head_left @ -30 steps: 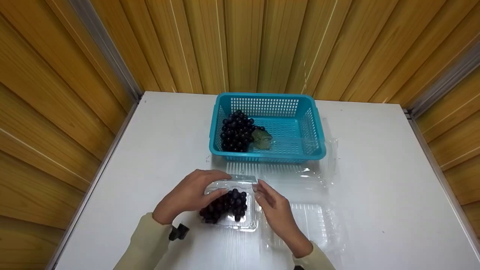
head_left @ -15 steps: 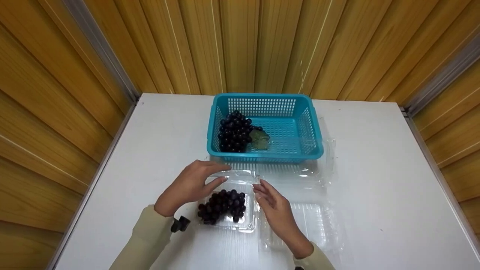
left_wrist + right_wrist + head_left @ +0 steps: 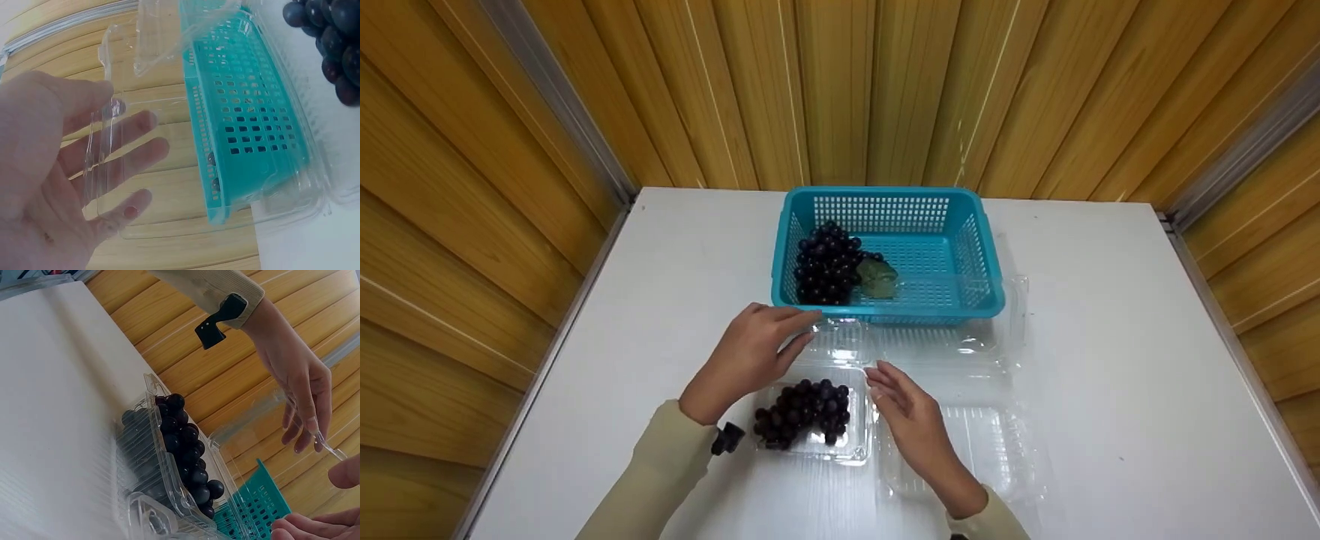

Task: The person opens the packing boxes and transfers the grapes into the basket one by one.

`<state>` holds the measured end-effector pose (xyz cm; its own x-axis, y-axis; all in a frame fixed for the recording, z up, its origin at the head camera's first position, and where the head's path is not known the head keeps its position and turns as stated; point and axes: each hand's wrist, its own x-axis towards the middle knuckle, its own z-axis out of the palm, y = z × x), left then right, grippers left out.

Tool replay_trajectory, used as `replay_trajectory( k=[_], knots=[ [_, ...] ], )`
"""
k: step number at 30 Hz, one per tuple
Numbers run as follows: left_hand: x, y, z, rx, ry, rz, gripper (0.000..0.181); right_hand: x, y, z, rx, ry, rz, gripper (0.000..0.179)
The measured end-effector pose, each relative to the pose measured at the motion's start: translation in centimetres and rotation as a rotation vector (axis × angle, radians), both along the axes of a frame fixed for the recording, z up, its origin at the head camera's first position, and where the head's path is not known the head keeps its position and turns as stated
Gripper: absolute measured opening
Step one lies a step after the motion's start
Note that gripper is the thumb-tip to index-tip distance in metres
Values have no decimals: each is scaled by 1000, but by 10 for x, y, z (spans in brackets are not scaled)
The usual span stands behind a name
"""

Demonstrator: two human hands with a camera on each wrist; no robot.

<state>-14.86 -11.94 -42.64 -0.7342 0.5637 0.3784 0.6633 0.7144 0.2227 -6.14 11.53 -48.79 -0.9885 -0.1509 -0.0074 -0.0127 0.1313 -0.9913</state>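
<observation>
A bunch of dark grapes (image 3: 802, 412) lies in the base of a clear plastic clamshell box (image 3: 855, 452) on the white table. My left hand (image 3: 750, 349) pinches the edge of the box's raised lid (image 3: 163, 202) between thumb and fingers; in the left wrist view the fingers show through the clear plastic. At the box's right side is my right hand (image 3: 915, 424), with relaxed fingers and nothing between them. The right wrist view shows the grapes (image 3: 188, 444) from the side, with the lid standing up beyond them and the left hand (image 3: 304, 388) at its edge.
Behind the box stands a turquoise basket (image 3: 990, 296) holding another bunch of dark grapes (image 3: 826, 266) and a green leaf (image 3: 877, 277). A second clear plastic box (image 3: 982, 450) lies open to the right, its lid leaning over the basket's front. Wood-patterned walls (image 3: 840, 90) border the table.
My left hand has moved away from me toward the basket, swinging the lid back and uncovering the grapes. The right hand has stayed nearly in place.
</observation>
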Motion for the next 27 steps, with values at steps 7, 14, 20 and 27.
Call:
replay_trajectory(
  k=[7,14,20,27],
  knots=[
    [-6,5,-4,-34,101,51,30,0,0,-1,-11,-8,0,51],
    [-11,8,-7,-65,115,75,33,0,1,-2,-12,-5,-2,51],
    [-14,10,-10,-73,89,99,42,0,1,-2,-4,-12,15,52],
    [-21,11,-14,-106,86,124,53,0,1,-2,17,-16,14,49]
  ],
)
